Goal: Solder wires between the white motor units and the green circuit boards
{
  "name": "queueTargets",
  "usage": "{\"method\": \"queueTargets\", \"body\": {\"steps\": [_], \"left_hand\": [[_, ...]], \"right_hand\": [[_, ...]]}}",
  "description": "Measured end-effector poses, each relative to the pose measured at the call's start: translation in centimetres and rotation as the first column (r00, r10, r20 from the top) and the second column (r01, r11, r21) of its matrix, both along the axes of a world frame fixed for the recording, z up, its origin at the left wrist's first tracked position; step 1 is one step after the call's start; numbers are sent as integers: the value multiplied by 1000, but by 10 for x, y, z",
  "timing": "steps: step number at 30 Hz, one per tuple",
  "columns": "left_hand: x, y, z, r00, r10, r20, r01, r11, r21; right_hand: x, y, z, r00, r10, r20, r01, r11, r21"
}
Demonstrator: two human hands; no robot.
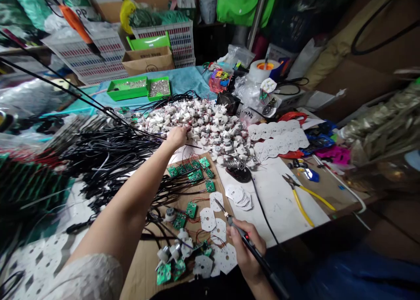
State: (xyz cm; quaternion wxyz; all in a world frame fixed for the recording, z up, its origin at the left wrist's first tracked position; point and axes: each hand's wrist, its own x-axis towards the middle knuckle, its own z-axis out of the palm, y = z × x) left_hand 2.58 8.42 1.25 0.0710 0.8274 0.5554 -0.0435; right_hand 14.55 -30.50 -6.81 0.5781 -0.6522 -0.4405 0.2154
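My left hand (pixel 177 137) reaches to the near edge of a big heap of small white parts with metal bits and red wires (pixel 210 120). Its fingers are curled together against the heap, and what they pinch is hidden. In my right hand (pixel 247 243) is a black soldering iron (pixel 252 249), held like a pen, with its tip over a white scalloped plate (pixel 216 201). Below the tip lie more white plates (pixel 208 219) with thin red wires. Green circuit boards (pixel 195 175) on black cables lie on the cardboard (pixel 187 195) between my hands.
A soldering stand with a metal coil (pixel 233 163) sits right of the cardboard. Yellow-handled pliers (pixel 300 199) lie near the table's right edge. Black cables (pixel 108 151) bunch at left. Green trays of small metal parts (pixel 159 88) stand behind; an orange tool (pixel 77 26) hangs at upper left.
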Motion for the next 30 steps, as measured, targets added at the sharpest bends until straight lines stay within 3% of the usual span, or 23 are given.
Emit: {"method": "queueTargets", "body": {"steps": [3, 7, 12, 16, 19, 24, 27, 30], "left_hand": [[-10, 2, 5, 999, -31, 26, 32, 999, -12], [-29, -11, 29, 969, -107, 224, 103, 994, 30], [-50, -66, 58, 886, -261, 383, 199, 961, 193], [-61, -116, 65, 835, -277, 476, 216, 960, 178], [-68, -145, 55, 786, -278, 552, 275, 957, 90], [-85, -185, 13, 727, -306, 615, 413, 910, -35], [-99, -203, -7, 776, -333, 536, 391, 920, 5], [-110, -212, -10, 811, -309, 496, 337, 941, 35]], "right_hand": [[0, 1, 3, 1000, 7, 8, -7, 1000, -3], [1, 2, 3, 1000, -5, 19, 5, 1000, -5], [2, 2, 0, 1000, 2, 25, -1, 1000, -7], [1, 3, 1, 1000, 10, 12, -10, 1000, -3], [1, 4, 3, 1000, 5, -2, -5, 1000, -11], [0, 3, 2, 1000, -27, -4, 27, 1000, -10], [1, 2, -1, 1000, -18, -6, 18, 1000, -8], [1, 1, -2, 1000, 5, -23, -5, 1000, -8]]}}
